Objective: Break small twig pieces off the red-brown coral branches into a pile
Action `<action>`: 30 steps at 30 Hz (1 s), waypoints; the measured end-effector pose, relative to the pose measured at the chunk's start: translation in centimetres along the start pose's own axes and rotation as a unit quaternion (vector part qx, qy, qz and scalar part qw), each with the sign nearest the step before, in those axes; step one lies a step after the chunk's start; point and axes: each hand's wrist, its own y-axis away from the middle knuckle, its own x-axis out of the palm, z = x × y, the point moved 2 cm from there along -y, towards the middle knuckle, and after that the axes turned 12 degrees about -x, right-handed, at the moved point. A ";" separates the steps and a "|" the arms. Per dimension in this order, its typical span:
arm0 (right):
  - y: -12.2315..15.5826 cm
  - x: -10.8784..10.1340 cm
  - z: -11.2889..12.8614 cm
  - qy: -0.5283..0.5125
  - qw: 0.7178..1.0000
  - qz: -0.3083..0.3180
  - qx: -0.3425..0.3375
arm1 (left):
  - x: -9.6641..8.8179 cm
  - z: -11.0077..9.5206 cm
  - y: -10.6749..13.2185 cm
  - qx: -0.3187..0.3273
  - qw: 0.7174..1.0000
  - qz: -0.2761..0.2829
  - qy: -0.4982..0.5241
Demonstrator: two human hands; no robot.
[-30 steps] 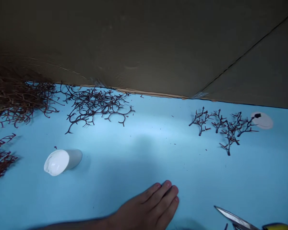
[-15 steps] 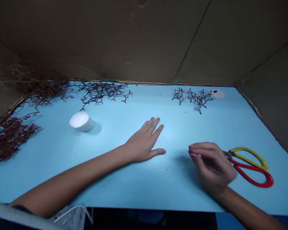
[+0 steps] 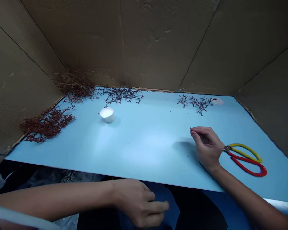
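My right hand (image 3: 207, 145) is closed in a pinch above the light blue table top (image 3: 144, 140). Between its thumb and index fingertips shows a tiny dark reddish twig piece (image 3: 191, 129), mostly hidden by the fingers. Right beside that hand lies a pair of scissors (image 3: 246, 159) with one yellow and one red handle, its blades hidden behind the wrist. Just past the table's front edge, over my lap, my left hand (image 3: 141, 204) hangs palm down, slightly blurred. Its fingers are loosely bent and apart, with nothing visible in them.
A small white cup (image 3: 108, 115) stands left of centre. Tangled dark red branching twigs lie in a left pile (image 3: 48, 124), a corner pile (image 3: 78, 87) and a back pile (image 3: 123, 95). Short twig sprigs (image 3: 201, 104) lie back right beside a white disc (image 3: 217, 101). Cardboard walls (image 3: 153, 44) enclose the table.
My left hand has left the table, where it lay flat with fingers spread, and moved toward me past the front edge. The view has shifted left; my right hand keeps its pinch.
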 end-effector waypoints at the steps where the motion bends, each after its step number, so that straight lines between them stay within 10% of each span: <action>1: 0.0 0.1 0.1 0.001 1.000 0.005 -0.001 | -0.7 1.5 0.2 -0.013 1.000 -0.024 -0.014; 4: 0.0 0.2 0.2 0.001 1.000 0.020 -0.005 | -2.9 8.4 -0.1 -0.140 0.985 -0.081 -0.064; 7: 0.0 0.2 0.2 -0.004 1.000 0.025 -0.007 | -3.3 15.7 -0.5 -0.388 0.920 -0.024 -0.057; 10: 0.0 0.1 0.1 -0.014 1.000 0.017 0.007 | -1.9 16.1 0.0 -0.519 0.851 0.074 -0.029; 16: -0.1 0.0 -0.4 -0.026 0.999 0.011 0.039 | -0.7 2.2 -1.4 -0.148 0.973 0.127 0.124; 19: -0.1 0.0 -0.6 -0.039 0.998 -0.003 0.048 | -1.1 5.4 -3.3 -0.176 0.971 0.109 0.116; 23: -0.7 -0.7 -0.6 -0.024 0.996 -0.063 0.056 | 0.0 12.2 -4.9 -0.429 0.895 0.122 0.021; 30: -3.0 -3.4 -1.2 0.068 0.975 -0.211 0.020 | 1.7 1.8 -7.2 -0.072 0.983 0.118 0.119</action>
